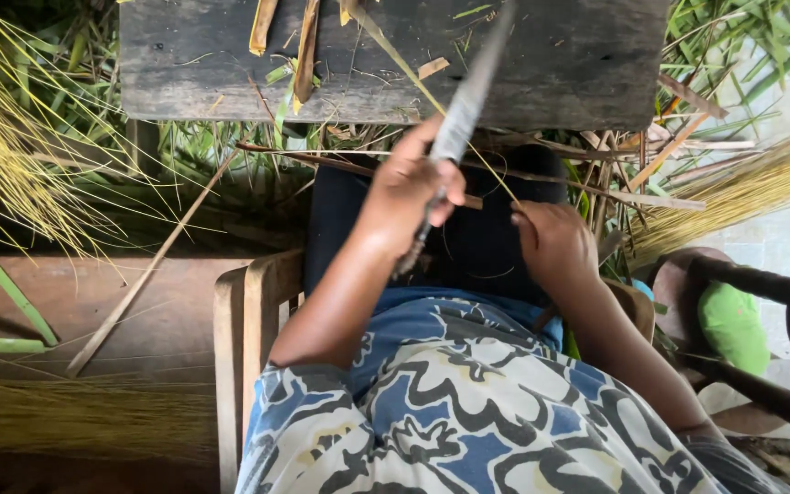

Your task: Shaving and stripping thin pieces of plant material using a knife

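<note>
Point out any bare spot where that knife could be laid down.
Barest: the dark plank, right of its leaf strips, and the brown boards left of the wooden chair frame. Around the left hand, knife and right hand, stalks crowd.

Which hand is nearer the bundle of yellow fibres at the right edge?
Right. The right hand pinches a thin leaf strip on the lap, just left of the yellow fibre bundle. The left hand, gripping the knife, is further left, beyond the right hand.
</note>
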